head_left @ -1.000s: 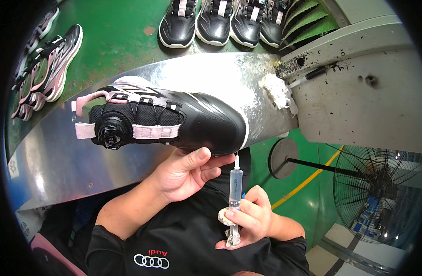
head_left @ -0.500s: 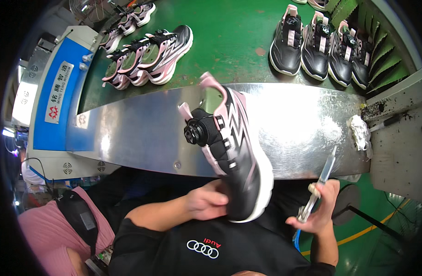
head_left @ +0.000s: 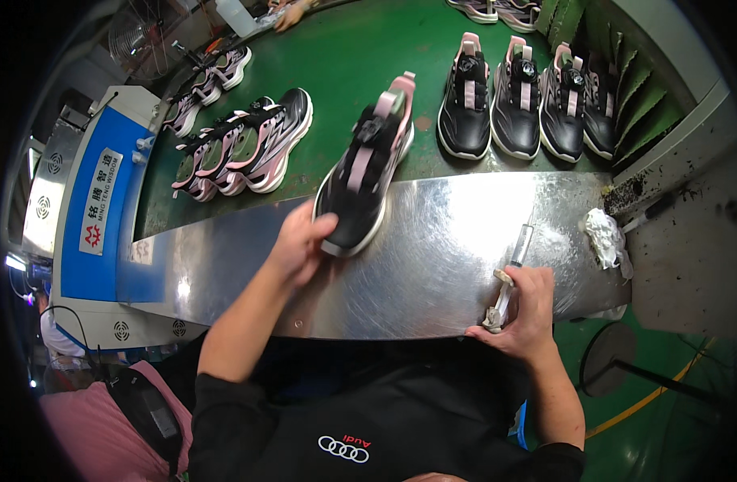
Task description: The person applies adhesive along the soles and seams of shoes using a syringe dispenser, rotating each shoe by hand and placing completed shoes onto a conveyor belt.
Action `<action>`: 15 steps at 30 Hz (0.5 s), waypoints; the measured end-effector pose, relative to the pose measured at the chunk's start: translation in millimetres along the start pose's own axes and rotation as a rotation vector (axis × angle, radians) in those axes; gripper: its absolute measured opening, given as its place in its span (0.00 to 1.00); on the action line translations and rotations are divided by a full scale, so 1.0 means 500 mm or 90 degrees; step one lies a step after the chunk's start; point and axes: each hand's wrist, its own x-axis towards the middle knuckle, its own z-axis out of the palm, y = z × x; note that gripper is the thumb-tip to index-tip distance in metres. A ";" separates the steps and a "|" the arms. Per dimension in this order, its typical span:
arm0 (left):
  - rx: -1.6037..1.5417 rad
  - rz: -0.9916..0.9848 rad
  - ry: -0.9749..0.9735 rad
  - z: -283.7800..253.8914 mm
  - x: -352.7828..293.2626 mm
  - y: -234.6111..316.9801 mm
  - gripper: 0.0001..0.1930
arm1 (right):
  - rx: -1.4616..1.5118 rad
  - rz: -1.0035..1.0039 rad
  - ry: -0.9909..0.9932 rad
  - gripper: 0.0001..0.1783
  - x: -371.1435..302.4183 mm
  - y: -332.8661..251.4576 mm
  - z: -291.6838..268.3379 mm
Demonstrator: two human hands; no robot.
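Note:
My left hand [head_left: 298, 245] grips a black and pink sneaker [head_left: 354, 189] by its toe. The shoe tilts with its heel pointing away from me over the green table, its toe above the metal sheet [head_left: 368, 301]; whether it touches either surface I cannot tell. On its tongue sits a black dial, with a pink strip below. In my right hand [head_left: 530, 309] is a clear syringe [head_left: 521, 247], tip pointing away, its plunger end smeared whitish. That hand is at the sheet's front edge, right of the shoe.
Several matching sneakers [head_left: 515, 120] stand in a row at the back right, and more [head_left: 264, 149] lean together at left. White crumpled material [head_left: 605, 237] lies on the sheet's right end, beside a brush-like handle [head_left: 653, 210]. A blue and white machine [head_left: 99, 209] borders the left.
My left hand has carried the sneaker away from my body and leftward, tipping it lower toward the table. My right hand has brought the syringe forward and slightly left.

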 end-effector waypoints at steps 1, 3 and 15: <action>0.028 -0.001 -0.003 -0.011 0.062 0.003 0.18 | -0.009 0.006 -0.001 0.46 0.000 -0.003 -0.002; 0.006 -0.016 -0.014 0.003 0.166 0.014 0.14 | -0.023 0.012 -0.005 0.46 -0.002 -0.004 -0.003; 0.354 -0.103 0.012 0.026 0.286 0.009 0.20 | 0.019 0.058 -0.014 0.46 0.000 -0.004 0.003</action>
